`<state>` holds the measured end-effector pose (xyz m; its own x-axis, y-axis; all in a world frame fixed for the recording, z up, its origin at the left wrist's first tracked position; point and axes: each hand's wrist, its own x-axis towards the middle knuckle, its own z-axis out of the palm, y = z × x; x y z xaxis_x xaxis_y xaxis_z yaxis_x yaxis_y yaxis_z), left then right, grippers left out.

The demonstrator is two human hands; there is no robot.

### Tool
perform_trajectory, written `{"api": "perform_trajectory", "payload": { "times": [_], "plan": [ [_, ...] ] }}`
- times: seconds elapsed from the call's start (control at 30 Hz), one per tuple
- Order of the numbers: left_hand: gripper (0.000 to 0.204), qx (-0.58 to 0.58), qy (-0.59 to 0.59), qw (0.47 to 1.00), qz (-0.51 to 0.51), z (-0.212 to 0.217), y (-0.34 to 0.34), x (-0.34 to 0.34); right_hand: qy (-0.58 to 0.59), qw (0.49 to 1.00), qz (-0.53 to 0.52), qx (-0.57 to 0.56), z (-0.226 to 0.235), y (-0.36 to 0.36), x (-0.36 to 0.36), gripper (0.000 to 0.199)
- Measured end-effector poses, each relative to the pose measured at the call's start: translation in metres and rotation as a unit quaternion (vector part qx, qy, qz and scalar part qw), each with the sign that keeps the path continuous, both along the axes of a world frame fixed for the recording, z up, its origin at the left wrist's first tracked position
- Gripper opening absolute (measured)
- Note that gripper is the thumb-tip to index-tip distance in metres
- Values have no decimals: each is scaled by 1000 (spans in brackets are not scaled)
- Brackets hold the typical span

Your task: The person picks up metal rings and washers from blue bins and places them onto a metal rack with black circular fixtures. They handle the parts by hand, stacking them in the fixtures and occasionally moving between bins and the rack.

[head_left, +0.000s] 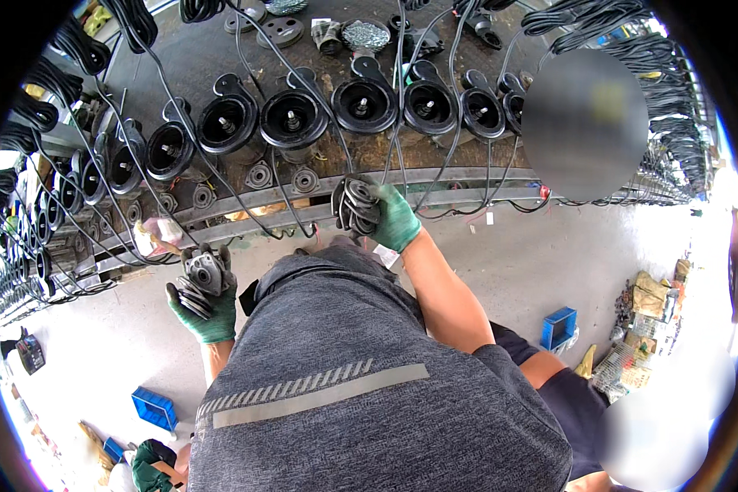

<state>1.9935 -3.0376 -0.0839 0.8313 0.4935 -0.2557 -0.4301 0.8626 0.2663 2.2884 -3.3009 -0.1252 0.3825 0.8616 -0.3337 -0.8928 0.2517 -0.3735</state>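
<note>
My left hand [215, 325], in a green glove, is closed round several grey cast metal flange covers [205, 271]. The top one shows a round centre hole. My right hand [398, 220], also gloved in green, grips a stack of dark metal flange covers [357, 205] at the bench's front edge. Similar flange covers [306, 179] lie along that edge, each near a black pump housing [293, 119]. The housings form a long row, open ends toward me, with a pale shaft in the middle of each.
Black cables [336, 119] hang across the bench [180, 41] and over its metal edge rail. A dish of small silvery parts [366, 35] sits at the back. Blue crates [558, 328] stand on the floor behind. Other people are nearby, at right and lower left.
</note>
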Motion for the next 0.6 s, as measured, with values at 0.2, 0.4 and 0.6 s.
{"api": "perform_trajectory", "payload": {
  "times": [0.2,0.4,0.6],
  "plan": [
    [80,-8,27,999,29,7,-11,7,-66,990,-81,-98,9,-51,12,60],
    [77,8,32,999,39,7,-20,8,-92,947,-38,-306,-42,-69,68,47],
    [74,-2,30,998,61,16,-32,9,-166,925,78,-332,-37,-4,98,40]
  ]
}}
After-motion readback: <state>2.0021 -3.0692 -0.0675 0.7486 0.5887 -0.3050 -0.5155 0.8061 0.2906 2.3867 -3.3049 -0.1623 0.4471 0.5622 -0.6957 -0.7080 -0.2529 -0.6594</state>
